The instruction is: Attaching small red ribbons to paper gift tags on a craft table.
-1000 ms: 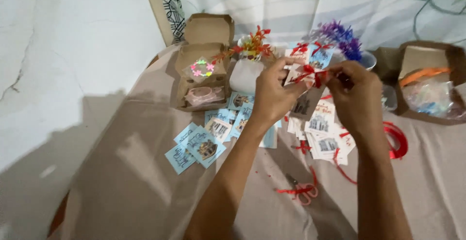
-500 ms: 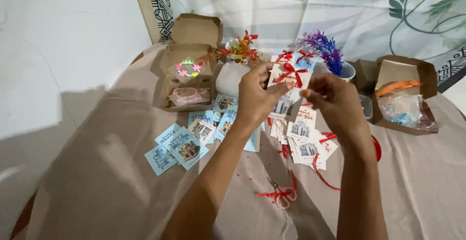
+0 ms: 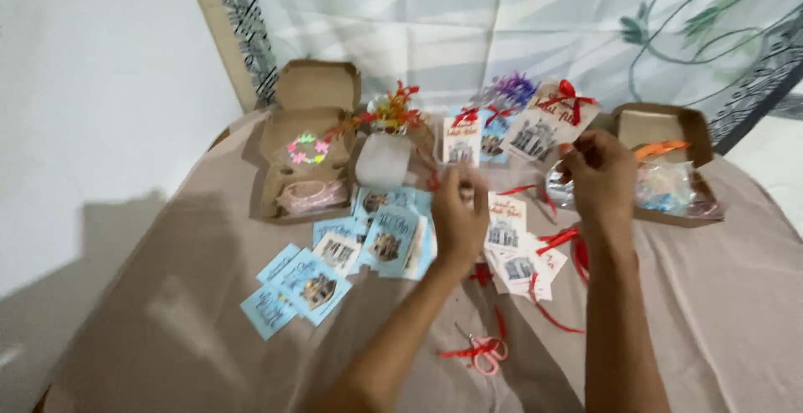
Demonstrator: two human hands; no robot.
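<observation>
Now | right hand (image 3: pixel 598 175) pinching flat paper card (image 3: pixel 548 127), red ribbon bow | left hand (image 3: pixel 460 212) blurred, grip unclear, over cards.

One head-worn view, angled down and forward over the table (image 3: pixel 167 329) (close, arm's reach).

Your left hand (image 3: pixel 460 216) is motion-blurred; both forearms leave the bottom edge, and your right hand (image 3: pixel 598 170) hides its fingertips.

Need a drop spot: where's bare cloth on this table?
Bare cloth: near-left corner, below the blue cards and left of the left hand; also right of the right hand, below the right-hand box. Crowded: centre, cards, ribbon, scissors.
</observation>
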